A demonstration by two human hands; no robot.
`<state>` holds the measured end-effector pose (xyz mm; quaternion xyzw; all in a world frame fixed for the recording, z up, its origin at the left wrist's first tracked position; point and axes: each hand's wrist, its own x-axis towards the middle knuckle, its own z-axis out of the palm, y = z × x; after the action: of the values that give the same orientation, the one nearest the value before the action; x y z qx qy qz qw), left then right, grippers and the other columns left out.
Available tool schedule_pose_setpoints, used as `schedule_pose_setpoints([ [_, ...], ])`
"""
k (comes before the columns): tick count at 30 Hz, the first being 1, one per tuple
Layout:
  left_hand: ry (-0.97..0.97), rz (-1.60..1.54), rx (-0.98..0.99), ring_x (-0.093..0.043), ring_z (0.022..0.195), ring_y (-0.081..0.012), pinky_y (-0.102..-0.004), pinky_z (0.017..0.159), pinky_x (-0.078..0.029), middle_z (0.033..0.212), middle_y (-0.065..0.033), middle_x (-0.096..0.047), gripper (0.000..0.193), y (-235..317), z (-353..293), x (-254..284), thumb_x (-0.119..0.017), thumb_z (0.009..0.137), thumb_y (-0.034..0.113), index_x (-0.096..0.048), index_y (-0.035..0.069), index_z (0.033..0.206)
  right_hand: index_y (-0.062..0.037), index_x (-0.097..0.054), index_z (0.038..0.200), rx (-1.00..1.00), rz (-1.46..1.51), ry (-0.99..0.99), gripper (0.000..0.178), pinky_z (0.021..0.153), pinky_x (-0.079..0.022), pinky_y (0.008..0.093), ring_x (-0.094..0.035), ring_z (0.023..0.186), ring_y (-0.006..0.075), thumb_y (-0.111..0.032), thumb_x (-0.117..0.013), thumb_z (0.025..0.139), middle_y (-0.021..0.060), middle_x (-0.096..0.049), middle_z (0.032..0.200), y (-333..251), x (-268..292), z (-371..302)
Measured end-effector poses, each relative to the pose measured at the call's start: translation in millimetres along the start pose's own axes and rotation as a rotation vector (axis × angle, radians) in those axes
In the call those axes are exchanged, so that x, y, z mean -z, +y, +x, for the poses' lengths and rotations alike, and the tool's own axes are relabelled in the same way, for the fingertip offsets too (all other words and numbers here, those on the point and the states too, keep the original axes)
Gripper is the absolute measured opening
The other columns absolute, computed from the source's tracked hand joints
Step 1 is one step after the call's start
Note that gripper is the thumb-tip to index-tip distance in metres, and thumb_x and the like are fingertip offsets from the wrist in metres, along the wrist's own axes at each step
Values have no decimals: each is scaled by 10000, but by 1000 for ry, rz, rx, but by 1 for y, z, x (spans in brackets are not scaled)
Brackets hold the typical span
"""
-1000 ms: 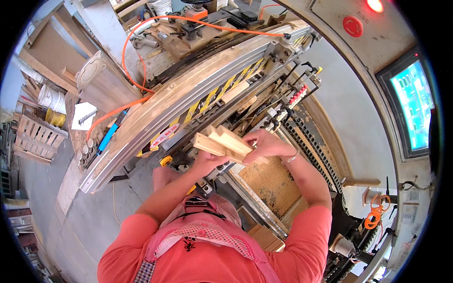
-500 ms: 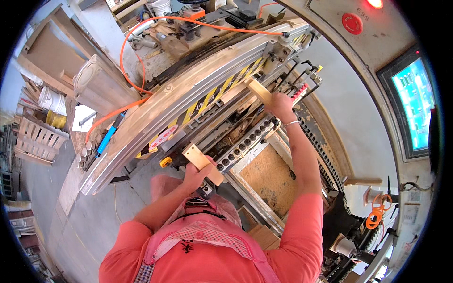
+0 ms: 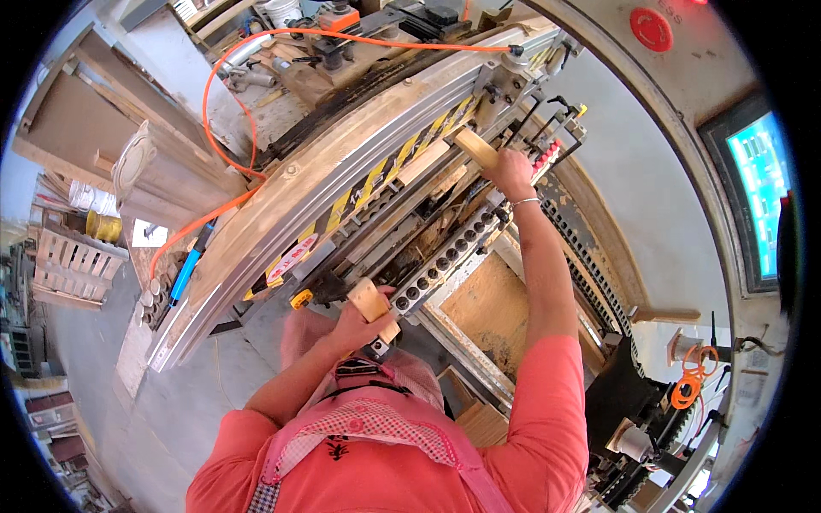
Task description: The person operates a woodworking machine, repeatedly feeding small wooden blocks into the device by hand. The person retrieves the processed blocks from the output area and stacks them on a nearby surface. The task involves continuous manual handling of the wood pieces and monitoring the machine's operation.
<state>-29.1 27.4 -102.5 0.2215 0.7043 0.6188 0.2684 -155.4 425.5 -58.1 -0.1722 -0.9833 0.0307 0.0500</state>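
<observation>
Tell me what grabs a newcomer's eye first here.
The long machine with yellow-and-black stripes runs diagonally across the middle, an orange cable looping over its far side. The right hand holds a wooden block against it up top; the left hand grips another wooden piece lower down.

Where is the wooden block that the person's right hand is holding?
In the head view, the wooden block is upper centre, in the right hand, against the machine's yellow-and-black striped rail.
</observation>
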Motion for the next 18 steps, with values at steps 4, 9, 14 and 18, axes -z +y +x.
schedule_pose_setpoints([
  [4, -117, 299, -140, -565, 1063, -267, -342, 870, -446, 1176, -166, -556, 203, -6, 3, 6, -692, 728, 84, -544, 74, 866, -14, -626, 834, 35, 7, 99, 459, 784, -495, 394, -579, 933, 309, -416, -735, 643, 146, -647, 884, -2, 1, -8],
  [9, -145, 341, -161, -562, 1073, -283, -343, 875, -444, 1188, -177, -549, 208, -10, 7, 8, -693, 723, 77, -539, 72, 862, -26, -644, 863, 3, -9, -3, 452, 782, -496, 393, -568, 950, 298, -434, -712, 681, 133, -644, 899, -4, 11, -8],
  [14, -116, 294, -142, -565, 1061, -290, -338, 875, -441, 1193, -184, -545, 201, 3, 7, 4, -689, 724, 71, -542, 66, 861, -21, -649, 855, 9, -18, 40, 430, 758, -506, 383, -601, 890, 292, -420, -696, 700, 142, -644, 881, -4, 0, -4],
  [18, -112, 287, -132, -567, 1052, -288, -333, 871, -440, 1195, -185, -543, 199, 6, 7, 4, -685, 727, 64, -541, 64, 865, -19, -643, 861, -26, 5, -5, 439, 733, -514, 393, -605, 895, 290, -428, -691, 711, 145, -642, 876, -10, 7, -3],
])
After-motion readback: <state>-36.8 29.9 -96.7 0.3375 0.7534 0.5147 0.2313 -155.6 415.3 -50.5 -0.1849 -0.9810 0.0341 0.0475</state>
